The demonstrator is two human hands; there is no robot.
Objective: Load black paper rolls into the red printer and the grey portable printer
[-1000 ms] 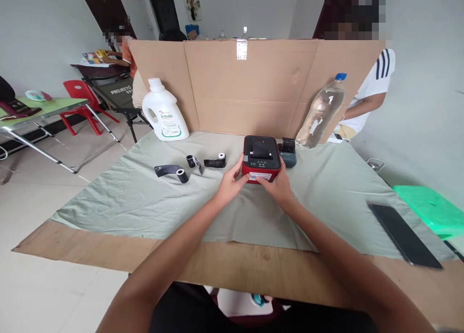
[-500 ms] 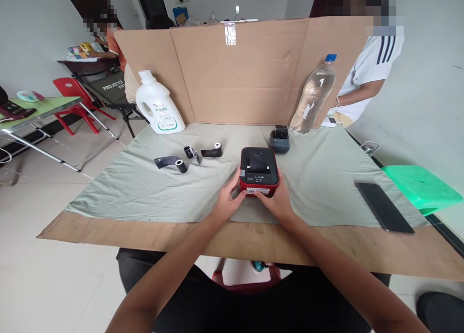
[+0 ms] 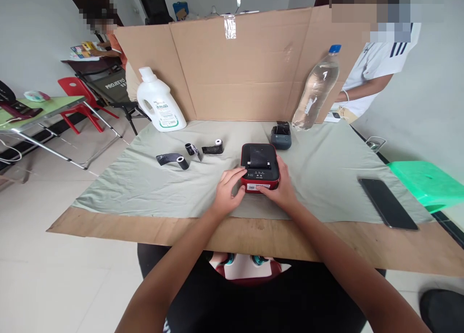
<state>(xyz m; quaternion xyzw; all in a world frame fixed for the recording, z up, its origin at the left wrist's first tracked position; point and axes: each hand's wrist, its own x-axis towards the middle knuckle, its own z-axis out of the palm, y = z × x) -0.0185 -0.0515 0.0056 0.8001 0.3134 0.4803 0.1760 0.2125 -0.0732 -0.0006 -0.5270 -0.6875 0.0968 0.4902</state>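
A red and black label printer sits on the cloth in front of me, with a dark strip lying over its top. My right hand grips its right side, thumb along the labelled front. Stretched-out fingers of my left hand rest on the front left corner of its top, beside the small buttons; that thumb is apart from them, near the front face. Behind the printer stands a smaller dark grey printer. To the left lie rolls with black strips partly unwound: a near roll, a middle roll and a far roll.
A white jug and a tilted water bottle stand before a cardboard screen. At the right lies a black phone; a green stool is beyond the edge. Two other people are behind the screen's sides.
My left hand's fingers have shifted from the printer's left side up onto its top corner. My right hand keeps its hold. The view has moved slightly.
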